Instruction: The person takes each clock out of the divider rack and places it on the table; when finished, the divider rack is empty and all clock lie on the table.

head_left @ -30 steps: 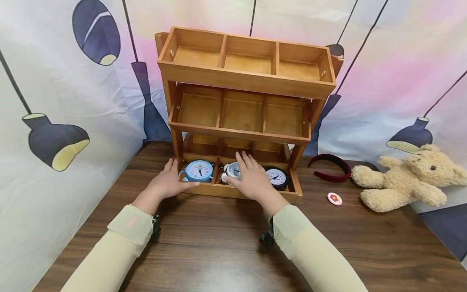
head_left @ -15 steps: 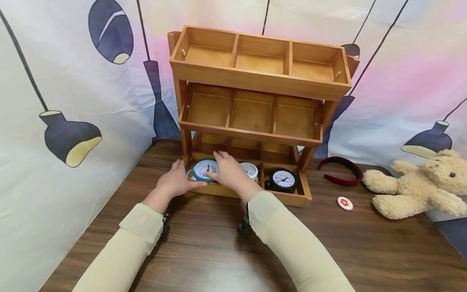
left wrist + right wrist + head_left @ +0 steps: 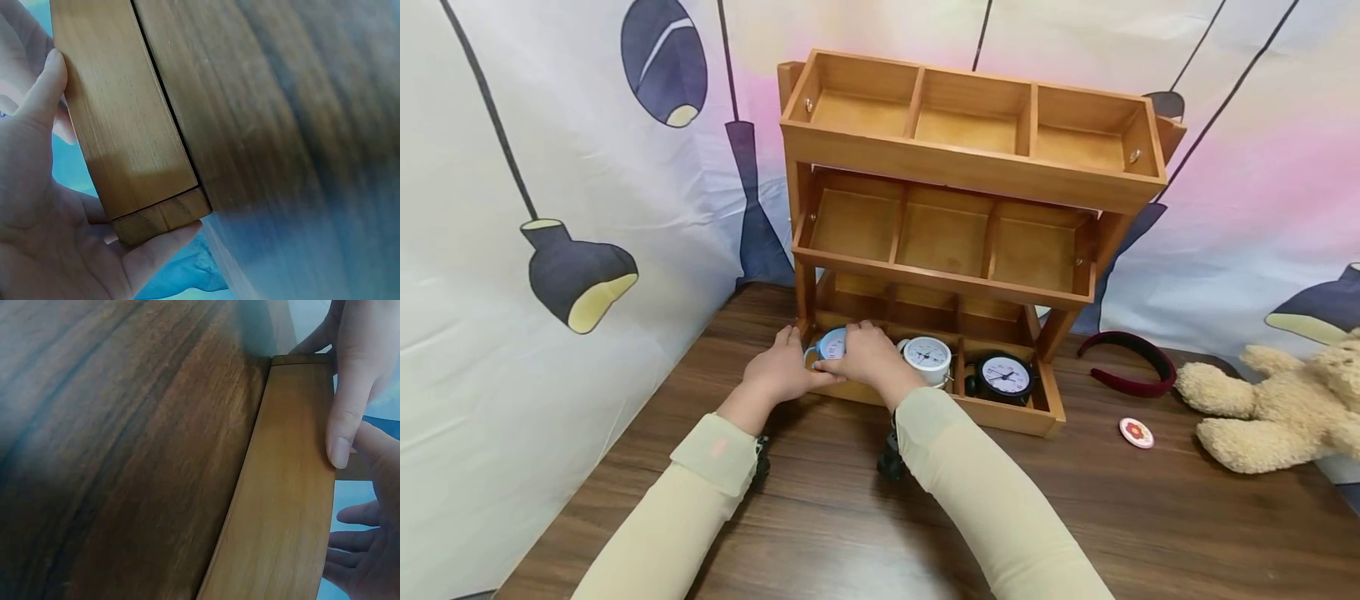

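Note:
In the head view, my left hand point(image 3: 781, 367) grips the left front corner of the bottom tier of a wooden shelf point(image 3: 947, 223). The left wrist view shows that thumb on the front board's edge and a finger against its end. My right hand point(image 3: 868, 357) holds a blue alarm clock point(image 3: 832, 343) in the left compartment; the thumb is at its front, and fingers cover its right part. A white alarm clock point(image 3: 927, 356) sits face up in the middle compartment. A black alarm clock point(image 3: 1004, 375) occupies the right one.
A dark red headband point(image 3: 1138, 367), a round badge with a red flower point(image 3: 1137, 432) and a tan teddy bear point(image 3: 1270, 408) lie right of the shelf on the brown table point(image 3: 835, 533). A printed curtain point(image 3: 572, 133) hangs behind and to the left.
My right hand has moved left from the white clock onto the blue one, uncovering the white and black clocks. The left hand stays at the shelf corner. The head view has shifted left.

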Tool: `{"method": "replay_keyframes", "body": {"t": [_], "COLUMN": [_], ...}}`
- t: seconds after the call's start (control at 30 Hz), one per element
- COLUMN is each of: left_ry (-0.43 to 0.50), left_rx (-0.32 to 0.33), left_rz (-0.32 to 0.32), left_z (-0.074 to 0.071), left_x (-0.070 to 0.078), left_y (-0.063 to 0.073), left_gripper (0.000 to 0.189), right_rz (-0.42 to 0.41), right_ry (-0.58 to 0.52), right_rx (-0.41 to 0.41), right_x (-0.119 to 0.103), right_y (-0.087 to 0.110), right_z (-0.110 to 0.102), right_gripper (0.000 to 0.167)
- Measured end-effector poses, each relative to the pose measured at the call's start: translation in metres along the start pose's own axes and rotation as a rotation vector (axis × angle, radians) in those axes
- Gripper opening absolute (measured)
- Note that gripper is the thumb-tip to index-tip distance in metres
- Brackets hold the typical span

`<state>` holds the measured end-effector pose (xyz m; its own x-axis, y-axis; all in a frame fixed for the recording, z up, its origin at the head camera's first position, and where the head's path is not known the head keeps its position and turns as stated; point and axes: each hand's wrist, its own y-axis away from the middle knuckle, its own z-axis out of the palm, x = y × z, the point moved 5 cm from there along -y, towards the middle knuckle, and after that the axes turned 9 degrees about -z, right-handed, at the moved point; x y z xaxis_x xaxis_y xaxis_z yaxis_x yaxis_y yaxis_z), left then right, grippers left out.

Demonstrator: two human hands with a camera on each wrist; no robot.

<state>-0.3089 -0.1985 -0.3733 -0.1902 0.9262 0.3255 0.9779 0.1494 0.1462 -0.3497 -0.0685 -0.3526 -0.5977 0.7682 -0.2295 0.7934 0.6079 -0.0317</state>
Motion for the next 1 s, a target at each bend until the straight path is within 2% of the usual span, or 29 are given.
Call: {"method": "replay_keyframes", "body": {"t": [0.27, 0.57, 0.8, 1.0], "left_ry": [-0.01, -0.002, 0.0, -0.003], "left_rx": [0.011, -0.005, 0.001, -0.007], "left_rz": [-0.016, -0.022, -0.016, -0.008], "left_z": [-0.001, 0.0, -0.001, 0.0], "left_x": [0.001, 0.003, 0.005, 0.004], "left_y": [-0.001, 0.001, 0.0, 0.0], "left_gripper": [0.126, 0.124, 0.126, 0.126], "right_rz": [0.034, 0.047, 0.029, 0.038], "right_ry": [0.075, 0.073, 0.079, 0.089], "right_rx": [-0.017, 0.004, 0.041, 0.049], "right_x": [0.0, 0.004, 0.003, 0.003], "right_y": [-0.007, -0.011, -0.012, -0.012], "right_z": [0.003, 0.007, -0.003, -0.011], "right_gripper": [0.083, 0.073, 0.07, 0.076]}}
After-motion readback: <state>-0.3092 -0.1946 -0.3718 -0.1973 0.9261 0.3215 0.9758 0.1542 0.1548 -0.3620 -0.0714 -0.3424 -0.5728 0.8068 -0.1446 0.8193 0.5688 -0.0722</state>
